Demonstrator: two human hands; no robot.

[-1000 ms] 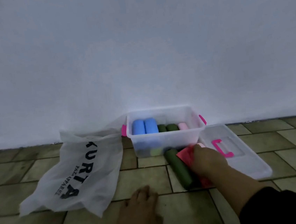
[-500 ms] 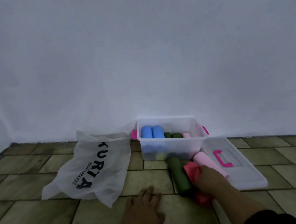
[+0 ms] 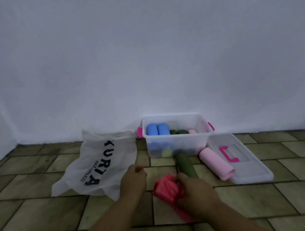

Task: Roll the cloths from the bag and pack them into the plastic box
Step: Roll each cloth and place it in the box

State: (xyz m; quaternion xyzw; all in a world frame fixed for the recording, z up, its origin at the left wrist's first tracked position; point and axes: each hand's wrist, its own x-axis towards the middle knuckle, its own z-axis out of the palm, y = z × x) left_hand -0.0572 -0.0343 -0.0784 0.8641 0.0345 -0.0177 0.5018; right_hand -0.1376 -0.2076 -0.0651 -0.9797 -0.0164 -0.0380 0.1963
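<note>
My right hand (image 3: 195, 190) grips a crumpled red cloth (image 3: 167, 189) low over the tiled floor, just in front of a rolled dark green cloth (image 3: 186, 164). A rolled pink cloth (image 3: 216, 162) lies partly on the clear lid (image 3: 247, 162). The clear plastic box (image 3: 177, 142) with pink latches stands against the wall and holds two blue rolls (image 3: 158, 129), green rolls and a pink one. My left hand (image 3: 134, 179) hovers at the edge of the white printed bag (image 3: 100, 162), fingers curled and holding nothing.
A white wall (image 3: 142, 60) rises directly behind the box. Greenish floor tiles (image 3: 45, 211) spread to the left and front. The lid with its pink handle (image 3: 229, 154) lies to the right of the box.
My right hand has pulled the red cloth toward me and to the left, away from the green roll. My left hand rose off the floor and moved to the bag's edge.
</note>
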